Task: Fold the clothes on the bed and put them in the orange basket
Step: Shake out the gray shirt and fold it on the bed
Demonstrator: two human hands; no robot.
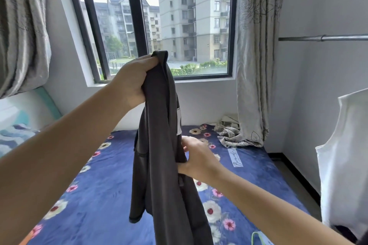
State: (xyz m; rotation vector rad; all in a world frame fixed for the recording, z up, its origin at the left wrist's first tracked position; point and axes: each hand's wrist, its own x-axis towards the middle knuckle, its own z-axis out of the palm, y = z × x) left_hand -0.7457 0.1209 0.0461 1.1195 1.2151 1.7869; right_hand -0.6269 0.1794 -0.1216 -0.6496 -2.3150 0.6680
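Your right hand (196, 160) pinches the side edge of the dark garment (159, 165), which hangs limp over the flowered bed (95, 195). Higher up, your left hand (132, 81) clamps its bunched top, possibly the collar. It's soft and light; hold the seams. Beyond, crumpled cloth (233, 135) waits by the curtain (253, 55).

Garment (159, 165): hangs above the bed (103, 195), centre, before the window (159, 25).
Left hand (131, 81): at the garment's top.
Right hand (197, 159): lower, on its right edge.
Crumpled cloth (233, 135): on the bed's far right corner.
Vest (342, 165): near right, beside the bed.
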